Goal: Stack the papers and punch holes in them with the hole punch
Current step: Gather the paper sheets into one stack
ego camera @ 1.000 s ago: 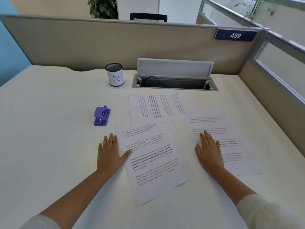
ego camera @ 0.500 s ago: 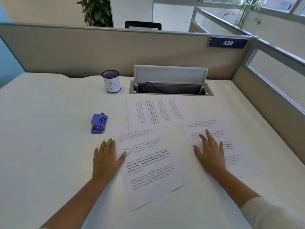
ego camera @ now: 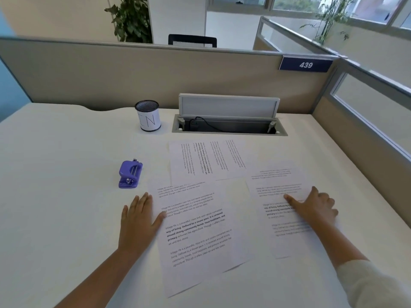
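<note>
Three printed sheets lie spread on the white desk (ego camera: pixel 55 196). The near sheet (ego camera: pixel 200 236) lies tilted in front of me, its far edge overlapping the far sheet (ego camera: pixel 206 161), which is turned sideways. The right sheet (ego camera: pixel 282 190) lies beside them. My left hand (ego camera: pixel 138 221) rests flat on the desk, thumb touching the near sheet's left edge. My right hand (ego camera: pixel 313 207) presses on the right sheet, fingers spread, holding nothing. A small purple hole punch (ego camera: pixel 130 174) stands on the desk left of the papers, a little beyond my left hand.
A mesh pen cup (ego camera: pixel 148 118) with a white label stands at the back. Next to it an open cable tray (ego camera: pixel 229 126) is sunk in the desk, lid up. Beige partitions (ego camera: pixel 133 74) close off the back and right sides.
My right hand has slid to the right on the right sheet and turned, its fingers now pointing left. My left hand has stayed at the near sheet's edge. The view has tilted upward.
</note>
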Action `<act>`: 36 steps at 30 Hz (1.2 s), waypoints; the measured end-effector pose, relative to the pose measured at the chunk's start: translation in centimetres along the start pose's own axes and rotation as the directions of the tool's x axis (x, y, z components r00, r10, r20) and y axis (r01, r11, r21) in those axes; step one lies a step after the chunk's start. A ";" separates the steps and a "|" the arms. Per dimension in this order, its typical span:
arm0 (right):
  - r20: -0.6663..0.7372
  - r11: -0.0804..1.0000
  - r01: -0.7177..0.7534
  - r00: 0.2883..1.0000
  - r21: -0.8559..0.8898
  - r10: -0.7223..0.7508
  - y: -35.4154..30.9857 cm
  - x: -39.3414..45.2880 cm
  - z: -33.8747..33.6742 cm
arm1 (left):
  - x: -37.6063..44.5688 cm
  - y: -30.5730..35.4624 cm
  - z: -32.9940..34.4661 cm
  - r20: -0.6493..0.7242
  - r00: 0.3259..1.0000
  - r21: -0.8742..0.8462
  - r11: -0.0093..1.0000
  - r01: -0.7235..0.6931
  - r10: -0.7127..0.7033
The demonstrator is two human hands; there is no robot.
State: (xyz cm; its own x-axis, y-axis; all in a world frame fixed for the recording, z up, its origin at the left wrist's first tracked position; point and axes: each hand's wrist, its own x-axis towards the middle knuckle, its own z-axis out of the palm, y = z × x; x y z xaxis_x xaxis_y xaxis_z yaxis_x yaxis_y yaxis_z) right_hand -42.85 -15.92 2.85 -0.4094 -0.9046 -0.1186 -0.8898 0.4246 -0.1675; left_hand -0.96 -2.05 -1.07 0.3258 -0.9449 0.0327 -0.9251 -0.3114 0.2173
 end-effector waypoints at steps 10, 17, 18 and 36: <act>0.070 0.973 -0.017 0.998 0.230 0.001 -0.3 0.4 -0.9 | -0.1 0.0 -0.3 0.006 1.000 -0.040 0.999 0.027 -0.027; 0.078 0.904 0.090 0.988 0.418 -0.135 0.7 0.7 -2.8 | 0.3 -0.1 -0.5 -0.007 1.000 -0.180 0.983 0.027 -0.029; 0.078 0.888 0.103 0.985 0.449 -0.154 0.7 0.6 -3.3 | 0.2 0.0 -0.6 -0.029 0.999 -0.224 0.974 0.028 -0.035; 0.054 0.721 0.222 0.939 0.656 -0.339 -2.2 -1.2 -11.3 | 2.4 5.7 -1.9 0.184 0.976 -0.601 0.799 0.019 0.115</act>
State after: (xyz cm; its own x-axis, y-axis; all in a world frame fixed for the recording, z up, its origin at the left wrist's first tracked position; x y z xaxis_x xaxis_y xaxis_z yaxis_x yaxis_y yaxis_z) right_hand -42.66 -16.20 14.44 -0.0724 -0.9916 -0.1075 -0.6006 0.1293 -0.7890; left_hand -5.11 -5.86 2.07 0.1756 -0.9767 -0.1230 -0.6159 -0.2065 0.7603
